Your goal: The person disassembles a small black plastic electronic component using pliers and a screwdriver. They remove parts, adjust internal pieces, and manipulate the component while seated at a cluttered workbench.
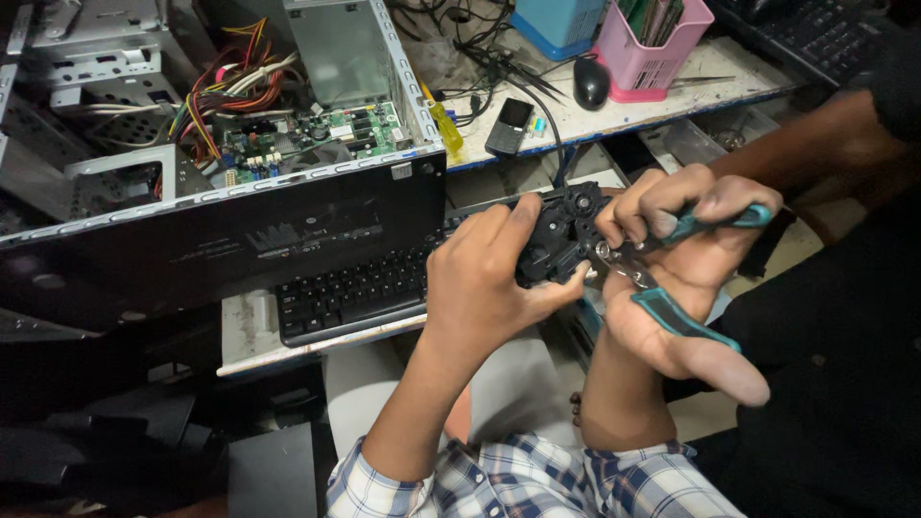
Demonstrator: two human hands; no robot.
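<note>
The left hand (484,288) is wrapped around a black plastic cartridge-like part (556,230), thumb pressed along its top edge, fingers curled beneath. The right hand (672,278) is closed on a pair of teal-handled pliers (672,278) — handles spread across the palm, the metal tip meeting the part's right end. Just left of the left hand lies a black keyboard (350,293); beyond it, an open computer case (317,125). Above the hands — a mobile phone (509,125) and mouse (591,82).
</note>
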